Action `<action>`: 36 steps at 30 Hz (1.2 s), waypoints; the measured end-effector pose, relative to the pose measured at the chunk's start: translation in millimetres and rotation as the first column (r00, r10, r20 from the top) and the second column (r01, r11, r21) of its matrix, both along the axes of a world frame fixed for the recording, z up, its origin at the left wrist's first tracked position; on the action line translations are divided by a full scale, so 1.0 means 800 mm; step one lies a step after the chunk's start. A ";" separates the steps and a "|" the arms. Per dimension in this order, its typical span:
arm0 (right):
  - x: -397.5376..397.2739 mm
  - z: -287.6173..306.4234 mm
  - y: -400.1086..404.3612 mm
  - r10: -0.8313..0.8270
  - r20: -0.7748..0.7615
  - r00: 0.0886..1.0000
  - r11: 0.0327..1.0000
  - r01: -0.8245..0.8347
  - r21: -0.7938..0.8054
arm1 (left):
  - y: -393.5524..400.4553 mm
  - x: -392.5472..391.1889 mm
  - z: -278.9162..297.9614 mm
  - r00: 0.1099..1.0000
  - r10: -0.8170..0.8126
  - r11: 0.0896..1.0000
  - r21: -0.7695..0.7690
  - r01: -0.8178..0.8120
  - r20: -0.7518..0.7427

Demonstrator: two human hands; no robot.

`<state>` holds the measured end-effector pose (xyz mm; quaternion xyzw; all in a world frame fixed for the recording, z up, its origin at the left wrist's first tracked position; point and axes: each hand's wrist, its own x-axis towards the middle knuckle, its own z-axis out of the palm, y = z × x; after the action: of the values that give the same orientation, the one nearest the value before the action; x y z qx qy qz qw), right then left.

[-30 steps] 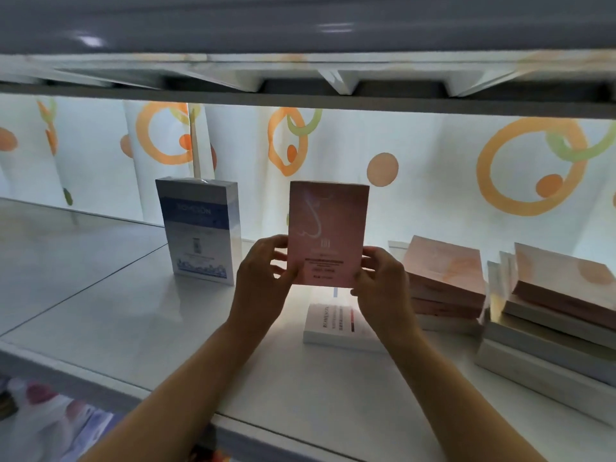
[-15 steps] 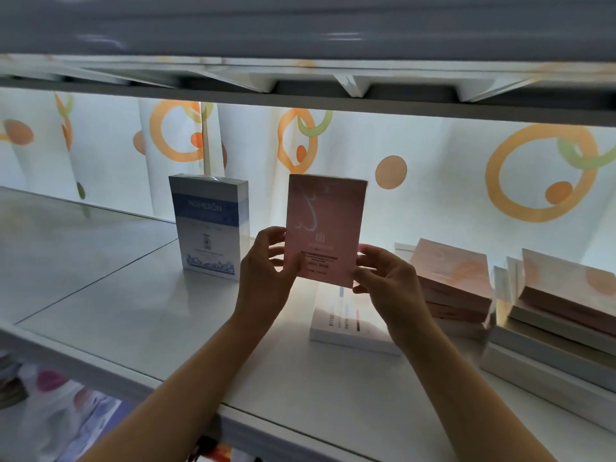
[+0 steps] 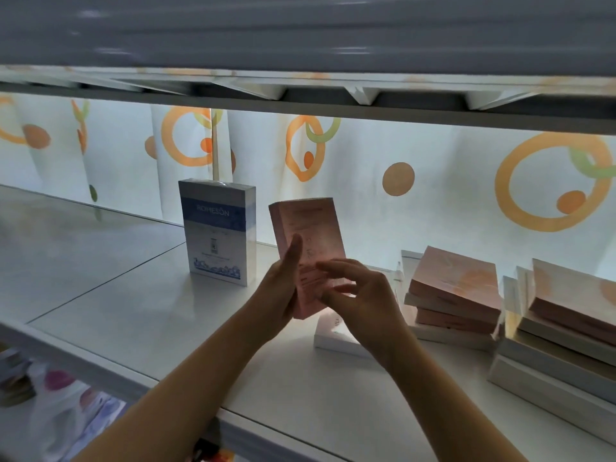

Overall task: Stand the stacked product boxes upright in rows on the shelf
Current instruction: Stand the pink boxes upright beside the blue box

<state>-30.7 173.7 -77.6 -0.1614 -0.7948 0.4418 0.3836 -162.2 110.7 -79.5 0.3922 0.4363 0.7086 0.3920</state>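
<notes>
Both hands are working on the pink box (image 3: pixel 308 251), holding it in the air above the white shelf (image 3: pixel 133 305), just R of the blue-and-white box (image 3: pixel 217 233) & apart from it. The pink box is tilting, top leaning away to the L, printed back side facing the camera, narrow side edge showing on its L. Left hand (image 3: pixel 283 295) is gripping the box's lower L edge, thumb lying up across the face. Right hand (image 3: pixel 360 295) is touching the lower R part w/ fingers spread & loosely bent; can't tell if it's actually gripping. The blue-and-white box is standing upright on the shelf. A white box (image 3: pixel 336 338) is lying flat below the pink box, partly hidden by the R wrist. Further R of the blue-and-white box, two stacks of flat boxes are sitting: a near stack (image 3: pixel 456 295) & a far-R stack (image 3: pixel 566 328).
</notes>
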 end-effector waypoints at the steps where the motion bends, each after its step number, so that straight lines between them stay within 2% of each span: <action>1: 0.000 0.000 0.003 -0.051 -0.008 0.999 0.999 0.051 0.000 | 0.000 -0.001 -0.002 1.000 0.007 1.000 0.014 -0.007 -0.026; 4: 0.000 -0.001 0.014 -0.295 -0.005 0.956 0.955 0.295 0.031 | 0.000 -0.001 -0.004 0.994 0.045 0.999 0.032 -0.042 -0.098; 6: 0.002 -0.001 0.019 -0.331 0.044 0.943 0.942 0.333 -0.048 | 0.001 0.002 0.002 0.981 0.151 0.988 0.054 -0.146 -0.124; 8: 0.004 0.000 0.020 -0.228 0.030 0.973 0.954 0.229 -0.192 | 0.003 -0.001 0.002 0.933 0.329 0.944 0.090 -0.319 -0.146; 10: 0.005 0.003 0.018 -0.142 -0.049 0.989 0.959 0.126 -0.253 | 0.004 -0.006 0.000 0.876 0.443 0.896 0.122 -0.427 -0.191; 14: 0.006 0.007 0.017 -0.115 -0.095 0.989 0.956 0.085 -0.281 | 0.005 -0.008 -0.002 0.879 0.451 0.890 0.148 -0.431 -0.154; 19: 0.009 0.011 0.021 -0.030 -0.042 0.999 0.937 0.014 -0.350 | 0.004 -0.010 -0.001 0.879 0.449 0.887 0.200 -0.416 -0.162; 25: 0.015 0.019 0.021 0.032 -0.094 0.995 0.961 -0.057 -0.269 | 0.008 -0.012 -0.001 0.729 0.641 0.767 0.220 -0.602 -0.242; 28: 0.009 0.020 0.018 -0.048 -0.149 0.988 0.982 0.019 -0.190 | 0.006 -0.010 0.001 0.647 0.700 0.706 0.157 -0.690 -0.303; 30: 0.006 0.021 0.020 -0.137 -0.190 0.972 0.984 0.111 -0.142 | 0.006 -0.009 -0.003 0.557 0.709 0.674 0.184 -0.715 -0.432; 31: 0.005 0.021 0.020 -0.182 -0.200 0.963 0.980 0.160 -0.121 | 0.007 -0.006 -0.004 0.541 0.679 0.689 0.177 -0.703 -0.496; 32: 0.004 0.021 0.021 -0.215 -0.205 0.955 0.975 0.197 -0.108 | 0.008 -0.003 -0.005 0.575 0.627 0.733 0.149 -0.664 -0.525; 33: 0.003 0.020 0.019 -0.232 -0.207 0.950 0.972 0.216 -0.096 | 0.010 0.001 -0.003 0.655 0.564 0.796 0.119 -0.594 -0.502; 35: 0.002 0.019 0.015 -0.241 -0.207 0.948 0.971 0.234 -0.056 | 0.012 0.006 0.003 0.808 0.436 0.895 0.094 -0.437 -0.396; 36: 0.001 0.018 0.013 -0.241 -0.202 0.949 0.970 0.240 -0.030 | 0.013 0.007 0.005 0.856 0.376 0.925 0.096 -0.367 -0.355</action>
<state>-30.0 184.1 -63.3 -0.2118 -0.7243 0.4082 0.5138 -156.2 120.9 -75.4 0.4308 0.5602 0.6905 0.1546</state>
